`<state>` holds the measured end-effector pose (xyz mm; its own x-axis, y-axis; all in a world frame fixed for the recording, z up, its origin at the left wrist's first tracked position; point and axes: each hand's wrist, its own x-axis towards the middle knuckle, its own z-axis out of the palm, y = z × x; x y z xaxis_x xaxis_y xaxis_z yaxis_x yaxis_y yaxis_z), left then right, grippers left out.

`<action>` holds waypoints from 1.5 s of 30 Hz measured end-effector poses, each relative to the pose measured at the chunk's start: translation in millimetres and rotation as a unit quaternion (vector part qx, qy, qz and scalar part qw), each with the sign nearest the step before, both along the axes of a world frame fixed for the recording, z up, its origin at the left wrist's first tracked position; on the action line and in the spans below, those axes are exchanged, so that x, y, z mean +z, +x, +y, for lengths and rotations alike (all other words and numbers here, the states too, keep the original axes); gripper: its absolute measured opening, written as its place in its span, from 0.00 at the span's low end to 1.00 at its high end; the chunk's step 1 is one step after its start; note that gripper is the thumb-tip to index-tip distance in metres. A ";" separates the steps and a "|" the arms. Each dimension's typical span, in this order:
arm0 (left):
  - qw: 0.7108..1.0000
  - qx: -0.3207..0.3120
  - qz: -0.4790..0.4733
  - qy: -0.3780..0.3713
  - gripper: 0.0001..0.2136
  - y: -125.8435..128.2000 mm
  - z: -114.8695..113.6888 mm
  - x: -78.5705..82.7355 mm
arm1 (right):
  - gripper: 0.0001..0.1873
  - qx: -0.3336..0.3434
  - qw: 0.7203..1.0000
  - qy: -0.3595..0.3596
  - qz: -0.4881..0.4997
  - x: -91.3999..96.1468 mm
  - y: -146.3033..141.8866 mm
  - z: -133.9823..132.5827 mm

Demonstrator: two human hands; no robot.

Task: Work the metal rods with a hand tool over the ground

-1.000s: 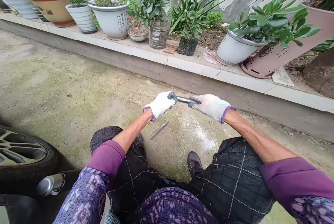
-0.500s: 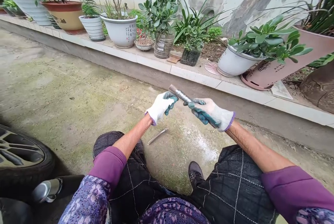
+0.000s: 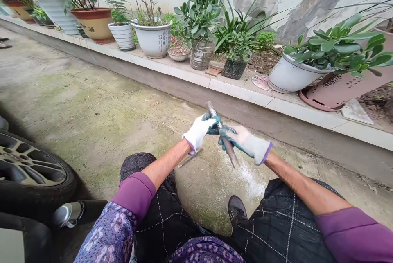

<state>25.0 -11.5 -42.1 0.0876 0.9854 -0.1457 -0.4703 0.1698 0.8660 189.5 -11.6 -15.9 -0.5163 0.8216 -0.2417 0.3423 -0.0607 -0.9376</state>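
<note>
Both my hands wear white work gloves with dark green coated fingers and purple cuffs. Between them is a grey-brown rod (image 3: pixel 231 156), tilted, its upper end pointing away from me and its lower end towards the ground; whitish material shows on its upper part. My left hand (image 3: pixel 202 128) is closed around that upper part, just below the tip. Close beside it, my right hand (image 3: pixel 245 142) grips the rod's middle, slightly blurred. What lies under the fingers is hidden. Below my left wrist, a thin stick (image 3: pixel 188 160) rests on the concrete, partly covered by the glove.
White powder (image 3: pixel 251 182) is scattered on the ground ahead of my right shoe (image 3: pixel 237 210). A car wheel (image 3: pixel 30 169) and a metal flask (image 3: pixel 69 214) are at the left. Beyond my hands runs a tiled ledge (image 3: pixel 239 93) lined with potted plants such as a white pot (image 3: pixel 152 40).
The rod has swung steeper, its lower end now showing below my right hand. My left hand, earlier beside the rod's upper end, has closed around it. The view has shifted left.
</note>
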 end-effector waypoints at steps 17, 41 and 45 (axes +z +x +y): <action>0.980 -0.194 0.033 -0.010 0.12 -5.8 -32.2 23.0 | 0.22 0.131 0.986 -0.050 0.085 -22.1 6.8 9.0; 0.786 -0.416 0.455 0.049 0.18 22.4 -66.3 -2.4 | 0.18 0.104 0.956 0.198 -0.190 -25.7 71.7 3.5; 0.814 -0.352 0.461 0.036 0.15 14.9 -66.4 12.8 | 0.23 0.118 0.965 0.155 -0.175 -19.6 58.0 -0.2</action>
<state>39.9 -77.9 -29.3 0.5199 0.7477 -0.4130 0.5775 0.0486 0.8150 247.6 -11.8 -35.6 -0.6294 0.7515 -0.1977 0.6118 0.3224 -0.7223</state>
